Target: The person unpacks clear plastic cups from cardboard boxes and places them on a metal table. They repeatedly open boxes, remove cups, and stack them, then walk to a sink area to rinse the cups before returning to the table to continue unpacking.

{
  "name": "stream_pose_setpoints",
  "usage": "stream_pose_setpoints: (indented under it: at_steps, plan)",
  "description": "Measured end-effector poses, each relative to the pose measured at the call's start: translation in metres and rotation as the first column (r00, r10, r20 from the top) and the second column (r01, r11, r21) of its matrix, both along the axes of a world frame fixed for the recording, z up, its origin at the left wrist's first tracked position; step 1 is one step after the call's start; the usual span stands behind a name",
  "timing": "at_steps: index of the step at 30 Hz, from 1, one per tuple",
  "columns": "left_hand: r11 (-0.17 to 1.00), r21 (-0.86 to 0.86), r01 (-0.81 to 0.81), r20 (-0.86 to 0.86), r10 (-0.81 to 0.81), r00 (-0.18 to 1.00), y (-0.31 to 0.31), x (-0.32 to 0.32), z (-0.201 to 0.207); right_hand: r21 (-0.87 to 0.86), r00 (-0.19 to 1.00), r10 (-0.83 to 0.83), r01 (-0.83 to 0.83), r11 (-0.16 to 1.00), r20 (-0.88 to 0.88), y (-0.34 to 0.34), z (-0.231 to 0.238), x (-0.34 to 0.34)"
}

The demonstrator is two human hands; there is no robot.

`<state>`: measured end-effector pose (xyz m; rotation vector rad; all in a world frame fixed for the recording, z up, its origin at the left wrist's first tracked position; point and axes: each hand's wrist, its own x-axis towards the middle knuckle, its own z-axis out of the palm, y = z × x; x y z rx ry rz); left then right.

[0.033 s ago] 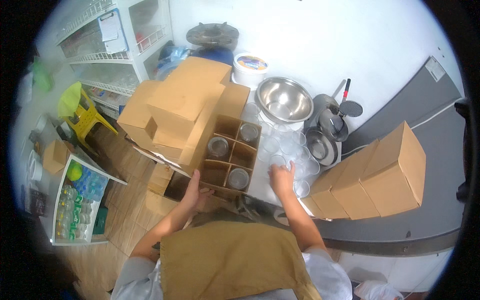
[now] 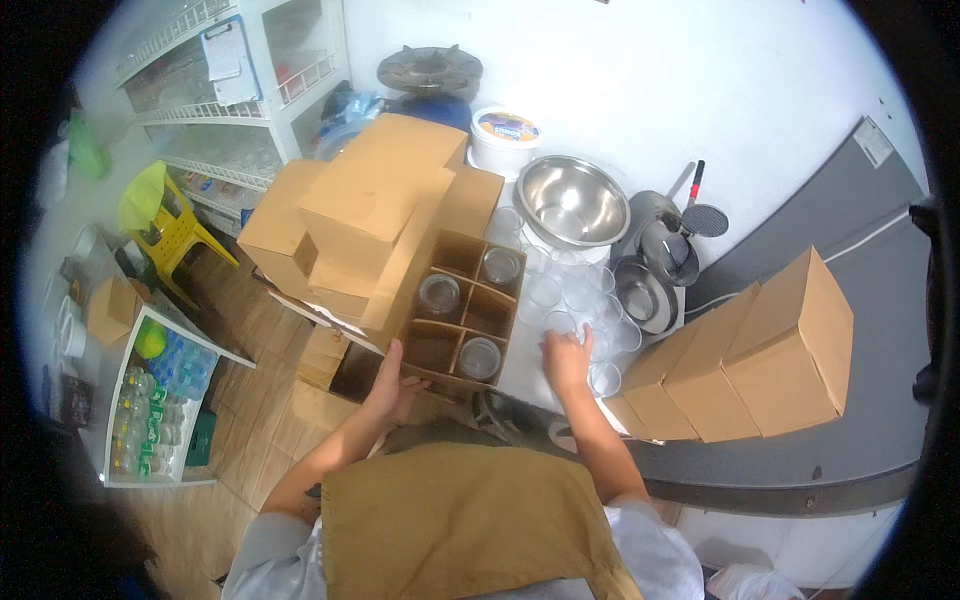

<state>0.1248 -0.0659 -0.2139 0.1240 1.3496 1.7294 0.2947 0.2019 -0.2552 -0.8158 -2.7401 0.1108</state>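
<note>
An open cardboard box with divider cells stands on the white table edge in front of me. Three of its cells each hold a clear glass. My left hand grips the box's near left corner. My right hand is closed around a clear glass at the near side of a cluster of empty glasses that stand on the table just right of the box.
Closed cardboard boxes are stacked left of the open box and in a row at the right. Behind are a steel bowl, a white tub, pots and a strainer. A yellow stool and a bottle crate stand on the floor at left.
</note>
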Motion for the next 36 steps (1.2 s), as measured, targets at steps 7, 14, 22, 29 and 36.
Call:
stream_pose_setpoints:
  at_steps: [7, 14, 22, 29, 36]
  plan:
    - [1.0, 0.008, -0.002, -0.018, 0.002, 1.0, 0.0, -0.004, -0.005, -0.02, 0.943, 0.137, -0.15, 0.988, -0.304, 0.002, 0.108, -0.042]
    - [1.0, 0.016, -0.014, -0.037, 0.015, 0.999, 0.003, -0.007, 0.001, 0.121, 0.923, 0.344, -0.366, 0.923, 0.17, 0.007, 0.164, -0.129]
    - [1.0, 0.0, -0.029, -0.062, 0.029, 0.998, 0.006, -0.007, -0.002, -0.211, 0.86, 0.505, -0.481, 0.851, 0.077, 0.025, 0.22, -0.119]
    - [1.0, -0.002, 0.003, -0.024, -0.003, 1.0, 0.001, -0.003, 0.004, -0.412, 0.462, -0.107, -0.632, 0.656, -0.88, 0.014, 0.208, -0.008]
    - [0.999, 0.034, 0.008, -0.02, -0.007, 1.0, 0.001, -0.005, 0.0, -0.677, 0.785, -0.308, -0.183, 0.713, -0.538, -0.049, 0.023, 0.021]
